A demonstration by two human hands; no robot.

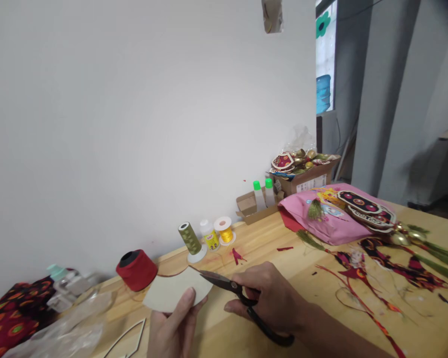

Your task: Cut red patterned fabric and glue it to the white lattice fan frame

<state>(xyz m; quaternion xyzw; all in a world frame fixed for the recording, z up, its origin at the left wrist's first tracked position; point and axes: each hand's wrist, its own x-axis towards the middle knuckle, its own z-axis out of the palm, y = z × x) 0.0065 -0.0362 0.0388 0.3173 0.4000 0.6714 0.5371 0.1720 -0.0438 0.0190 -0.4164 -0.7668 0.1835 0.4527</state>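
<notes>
My left hand (177, 323) pinches a pale, fan-shaped piece of card (171, 291) with the thumb on top and the fingers beneath. A thin dark red edge shows along the card's curved upper side. In my right hand (272, 298) are black-handled scissors (224, 283), fingers and thumb in the loops. The scissor tips touch or lie very close to the card's upper right corner; whether the blades are parted I cannot tell. Small dark red fabric scraps (238, 256) lie on the table beyond the scissors.
Along the wall stand a red thread cone (136, 270), a green thread spool (189, 238), a glue bottle (209, 236) and a yellow cord spool (226, 233). Green-capped bottles (259, 196) sit in a small carton. To the right are a pink bag (321, 223), tassels and fabric scraps.
</notes>
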